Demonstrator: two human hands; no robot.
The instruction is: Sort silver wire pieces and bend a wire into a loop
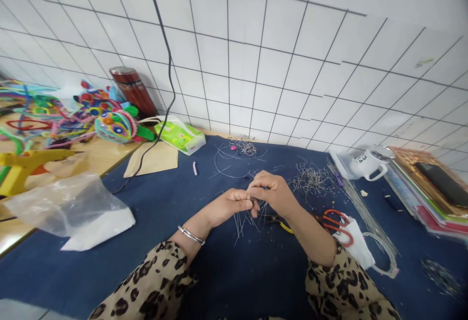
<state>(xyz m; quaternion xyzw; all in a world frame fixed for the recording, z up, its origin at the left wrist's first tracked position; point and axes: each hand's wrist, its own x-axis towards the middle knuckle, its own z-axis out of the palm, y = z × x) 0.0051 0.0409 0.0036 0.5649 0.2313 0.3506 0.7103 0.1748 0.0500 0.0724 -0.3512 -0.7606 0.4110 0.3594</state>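
Fingertips of my left hand (232, 207) and my right hand (272, 190) meet in a pinch over the middle of the dark blue cloth (234, 271). Both hands are closed; a small dark bit shows between the fingers, too small to name. Thin silvery wires (239, 226) fan out below the hands, and I cannot tell whether they are held or lie on the cloth. Pliers with a yellow handle (286, 226) lie partly hidden under my right forearm. Just beyond that forearm are orange-handled scissors (341, 226), resting on something white.
A tangle of wire (312, 179) and long straight wires (365, 212) lie to the right, near a white mug (371, 164) and stacked books (435, 183). Leftward are a plastic bag (80, 203), a yellow glue gun (25, 166), colourful pipe cleaners (58, 120) and a red flask (133, 90).
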